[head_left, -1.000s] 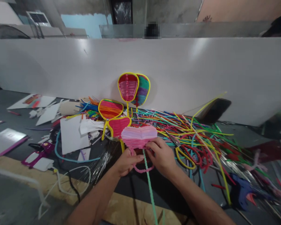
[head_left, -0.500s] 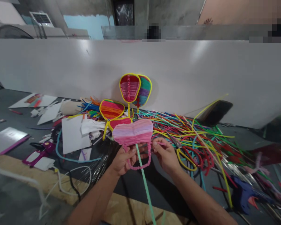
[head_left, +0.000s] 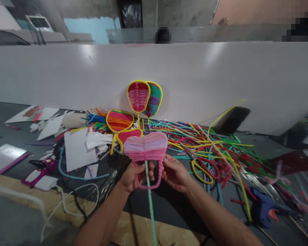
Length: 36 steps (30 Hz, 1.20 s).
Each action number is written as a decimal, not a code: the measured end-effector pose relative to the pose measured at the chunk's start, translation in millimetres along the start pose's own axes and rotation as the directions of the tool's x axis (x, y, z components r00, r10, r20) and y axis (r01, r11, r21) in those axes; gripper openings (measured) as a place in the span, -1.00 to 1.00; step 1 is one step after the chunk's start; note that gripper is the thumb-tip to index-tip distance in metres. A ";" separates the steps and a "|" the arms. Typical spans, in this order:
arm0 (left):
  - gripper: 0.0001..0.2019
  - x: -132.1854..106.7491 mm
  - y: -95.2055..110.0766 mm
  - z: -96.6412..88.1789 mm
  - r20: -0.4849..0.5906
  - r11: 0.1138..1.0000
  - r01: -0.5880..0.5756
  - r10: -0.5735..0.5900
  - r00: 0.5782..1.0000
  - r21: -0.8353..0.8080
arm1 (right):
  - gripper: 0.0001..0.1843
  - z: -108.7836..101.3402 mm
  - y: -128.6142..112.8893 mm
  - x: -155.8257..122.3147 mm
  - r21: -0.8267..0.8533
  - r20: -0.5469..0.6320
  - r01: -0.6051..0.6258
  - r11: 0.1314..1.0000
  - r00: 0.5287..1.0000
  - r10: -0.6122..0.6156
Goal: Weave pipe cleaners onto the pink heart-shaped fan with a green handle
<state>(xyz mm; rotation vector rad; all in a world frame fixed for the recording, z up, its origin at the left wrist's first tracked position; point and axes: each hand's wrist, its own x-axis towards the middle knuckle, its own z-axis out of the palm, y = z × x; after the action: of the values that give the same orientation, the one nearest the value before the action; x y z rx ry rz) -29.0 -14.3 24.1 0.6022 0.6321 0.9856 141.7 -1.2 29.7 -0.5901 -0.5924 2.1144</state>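
Observation:
Between my hands is a rounded pipe-cleaner craft piece (head_left: 145, 147), its upper part wound in pink and lilac rows. Its lower part is an open loop of twisted pink pipe cleaner. A light green twisted stem (head_left: 150, 201) runs down from the wound part, past the loop, toward me. My left hand (head_left: 133, 176) grips the loop's left side, thumb in front and fingers behind the stem. My right hand (head_left: 176, 172) is closed at the loop's right side, its fingertips on the pink frame just below the wound rows. Whether it pinches a loose pipe-cleaner end is hidden.
Yellow-edged wound pieces (head_left: 138, 95) lean on the white partition (head_left: 66, 75). Loose pipe cleaners (head_left: 179, 131), scissors (head_left: 190, 152), a blue glue gun (head_left: 261, 206) and a phone (head_left: 233, 119) lie right. White card (head_left: 79, 150) and a purple-and-white tool (head_left: 41, 174) lie left.
My right hand has moved in against the loop's right side; the pink strand it held out to the right no longer shows. The stem's lower end has swung left, and the view has shifted slightly.

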 end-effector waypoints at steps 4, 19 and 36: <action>-0.81 -0.6 0.2 -2.6 0.009 0.998 -0.022 0.022 1.000 -0.067 | -0.73 1.0 -3.3 -3.3 -0.015 0.054 -0.079 0.997 0.995 0.080; -0.79 1.3 -2.5 -4.0 0.008 1.000 0.002 -0.002 1.000 -0.022 | -0.70 0.7 9.9 -1.2 0.050 0.097 -0.047 0.998 0.994 0.042; -0.72 3.6 5.7 -9.7 -0.027 0.980 -0.039 0.034 0.999 -0.194 | -0.75 -66.8 -73.8 -49.1 -0.854 -0.033 -0.255 -0.453 0.896 -0.443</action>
<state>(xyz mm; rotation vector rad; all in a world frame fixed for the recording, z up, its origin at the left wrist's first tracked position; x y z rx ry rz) -37.7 -7.0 21.0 0.4309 0.5391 1.0764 251.9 11.3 31.5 -1.7978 -2.2159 0.3360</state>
